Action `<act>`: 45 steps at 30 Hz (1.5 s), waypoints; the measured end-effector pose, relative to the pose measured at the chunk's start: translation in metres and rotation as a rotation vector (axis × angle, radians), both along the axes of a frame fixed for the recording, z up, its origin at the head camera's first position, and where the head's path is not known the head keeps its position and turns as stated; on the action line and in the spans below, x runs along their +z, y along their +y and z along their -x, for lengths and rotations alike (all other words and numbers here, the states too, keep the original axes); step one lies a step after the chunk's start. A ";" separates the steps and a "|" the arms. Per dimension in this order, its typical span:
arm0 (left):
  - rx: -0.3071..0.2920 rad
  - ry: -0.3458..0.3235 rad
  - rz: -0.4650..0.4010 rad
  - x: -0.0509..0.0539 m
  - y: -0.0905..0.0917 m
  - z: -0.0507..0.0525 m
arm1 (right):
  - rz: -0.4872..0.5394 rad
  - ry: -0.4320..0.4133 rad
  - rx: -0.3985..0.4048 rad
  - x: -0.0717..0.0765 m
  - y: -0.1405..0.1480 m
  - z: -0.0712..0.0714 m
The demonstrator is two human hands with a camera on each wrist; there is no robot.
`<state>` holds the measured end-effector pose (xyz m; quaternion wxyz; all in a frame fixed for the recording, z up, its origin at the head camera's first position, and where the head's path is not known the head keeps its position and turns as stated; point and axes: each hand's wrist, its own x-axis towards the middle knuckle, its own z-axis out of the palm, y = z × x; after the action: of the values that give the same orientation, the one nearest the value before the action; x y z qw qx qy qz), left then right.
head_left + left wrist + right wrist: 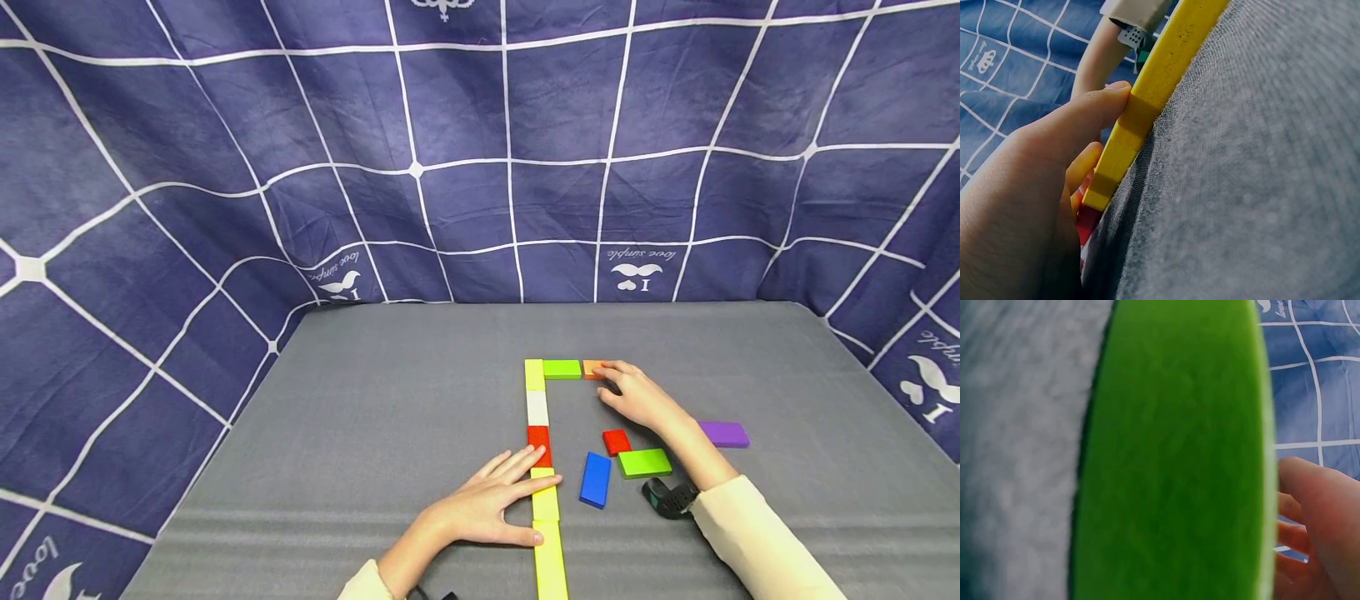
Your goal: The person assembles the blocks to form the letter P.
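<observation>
A column of flat blocks runs away from me: a near yellow block [551, 562], another yellow block [546, 502], a red block [538, 440], a white block [537, 408] and a far yellow block [534, 375]. My left hand [483, 504], fingers spread, rests across the red and yellow blocks, its thumb touching the near yellow block's edge. From the column's far end a green block [562, 369] points right, with an orange block [589, 367] beside it. Fingers of my right hand [637, 396] touch the orange block, partly covering it; the thumb stands apart.
Loose on the grey cloth [375, 433] lie a blue block [596, 480], a small red block [617, 442], a green block [645, 462] and a purple block [723, 434], the last partly behind my right forearm. A blue checked curtain [465, 208] hangs behind.
</observation>
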<state>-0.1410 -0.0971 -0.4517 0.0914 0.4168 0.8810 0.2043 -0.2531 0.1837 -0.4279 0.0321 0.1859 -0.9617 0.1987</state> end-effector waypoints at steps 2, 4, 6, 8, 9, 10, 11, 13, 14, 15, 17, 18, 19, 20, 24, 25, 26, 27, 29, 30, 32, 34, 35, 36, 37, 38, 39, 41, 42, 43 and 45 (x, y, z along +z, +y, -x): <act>-0.001 0.000 0.001 0.000 0.000 0.000 | -0.001 0.000 0.006 0.000 -0.001 0.001; -0.001 -0.004 0.000 0.000 0.000 0.000 | 0.000 0.001 0.011 0.000 -0.002 0.001; 0.000 -0.010 -0.001 0.000 0.000 0.000 | 0.003 -0.001 0.011 0.000 -0.003 0.001; -0.001 -0.016 -0.003 0.001 0.000 -0.001 | 0.004 -0.001 0.015 -0.001 -0.003 0.001; -0.001 -0.017 -0.003 0.001 0.000 -0.001 | 0.007 -0.002 0.015 -0.001 -0.003 0.001; -0.001 -0.015 -0.003 0.001 0.000 -0.001 | 0.010 -0.003 0.013 0.000 -0.003 0.000; -0.001 -0.014 -0.002 0.001 0.001 -0.001 | 0.010 -0.006 0.011 0.000 -0.002 0.000; -0.002 -0.013 -0.002 0.001 0.001 -0.001 | 0.009 -0.012 0.008 0.000 -0.002 0.000; -0.002 -0.013 -0.002 0.001 0.001 -0.001 | 0.007 -0.019 0.005 0.000 -0.002 -0.001; -0.002 -0.013 -0.002 0.001 0.001 -0.001 | 0.004 -0.026 -0.002 0.001 -0.002 -0.002; -0.003 -0.018 -0.003 0.001 0.001 -0.001 | -0.004 -0.038 -0.016 0.001 -0.002 -0.003; -0.002 -0.019 -0.003 0.001 0.001 0.000 | -0.008 -0.040 -0.022 0.001 -0.002 -0.004; -0.003 -0.016 -0.003 0.001 0.001 0.000 | -0.012 -0.039 -0.028 0.001 -0.002 -0.004; -0.003 -0.017 -0.003 0.001 0.001 0.000 | -0.015 -0.036 -0.033 0.001 -0.003 -0.005; -0.002 -0.019 0.003 0.001 0.001 0.001 | -0.041 0.003 -0.041 -0.001 -0.005 -0.007; -0.002 -0.019 0.004 0.001 0.001 0.001 | -0.045 0.011 -0.046 -0.002 -0.006 -0.008; 0.001 -0.023 0.005 0.001 0.000 0.001 | -0.046 0.017 -0.052 -0.002 -0.007 -0.008; 0.002 -0.024 0.006 0.001 0.000 0.001 | -0.050 0.022 -0.057 -0.002 -0.007 -0.008; 0.002 -0.022 0.007 0.001 0.000 0.001 | -0.050 0.020 -0.074 -0.002 -0.009 -0.009; 0.002 -0.022 0.007 0.001 0.000 0.001 | -0.047 0.016 -0.083 -0.002 -0.010 -0.009; 0.000 -0.021 0.008 0.000 0.000 0.001 | -0.045 0.009 -0.095 -0.002 -0.012 -0.011; -0.002 -0.022 0.008 0.000 0.000 0.001 | -0.047 0.005 -0.103 -0.002 -0.013 -0.013; -0.002 -0.023 0.007 0.000 0.000 0.000 | -0.045 0.005 -0.108 -0.002 -0.014 -0.014; -0.002 -0.023 0.007 0.000 0.000 0.000 | -0.044 0.006 -0.112 -0.002 -0.014 -0.015; -0.001 -0.021 0.006 0.000 0.000 0.000 | -0.043 0.009 -0.115 -0.002 -0.015 -0.016; 0.000 -0.020 0.007 0.000 0.000 0.000 | -0.047 0.011 -0.118 -0.001 -0.015 -0.017; 0.000 -0.018 0.006 0.000 0.000 0.000 | -0.052 0.014 -0.118 -0.001 -0.016 -0.017; 0.003 -0.013 0.006 0.000 0.000 0.000 | -0.058 0.018 -0.119 0.001 -0.016 -0.018; 0.003 -0.012 0.005 0.000 0.000 0.000 | -0.060 0.018 -0.117 0.001 -0.015 -0.018; 0.002 -0.011 0.006 0.000 0.000 0.000 | -0.061 0.017 -0.116 0.002 -0.015 -0.018; 0.001 -0.012 0.004 0.000 0.000 0.000 | -0.059 0.010 -0.114 0.003 -0.013 -0.020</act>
<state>-0.1410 -0.0973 -0.4519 0.0973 0.4151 0.8811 0.2049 -0.2328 0.1712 -0.4248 0.0428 0.1328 -0.9760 0.1671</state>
